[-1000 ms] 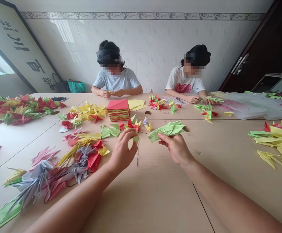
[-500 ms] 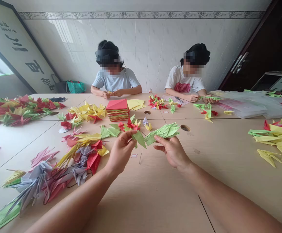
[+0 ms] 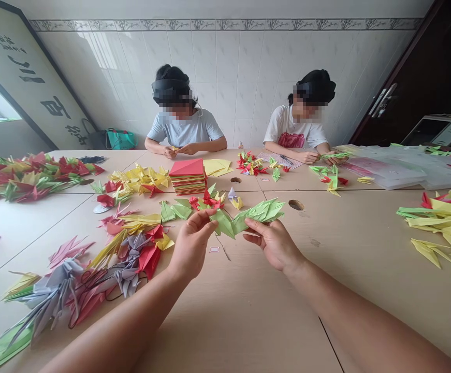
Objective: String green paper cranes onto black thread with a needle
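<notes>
At the centre, my left hand [image 3: 194,241] pinches the left end of some green folded paper [image 3: 223,223]. My right hand [image 3: 274,241] grips a layered bunch of green folded paper [image 3: 266,210] between thumb and fingers. The two green parts meet between my hands. A thin dark cord [image 3: 223,248] hangs below them onto the table. Just beyond my left hand lie red folded pieces [image 3: 208,199] and more green ones [image 3: 180,208]. A small yellow piece [image 3: 236,202] sits behind the green paper.
The table [image 3: 256,321] holds a stack of coloured paper [image 3: 188,177], yellow cranes [image 3: 142,178], a strung multicoloured pile [image 3: 62,285] at left and a yellow-green pile [image 3: 442,217] at right. Two people [image 3: 184,127] sit opposite, one at the right [image 3: 301,127]. A round hole [image 3: 296,204] is right of centre.
The green paper at my left hand and the bunch in my right hand have come together, closing the gap between them. My right hand has shifted slightly left. The cord's lower end has swung right.
</notes>
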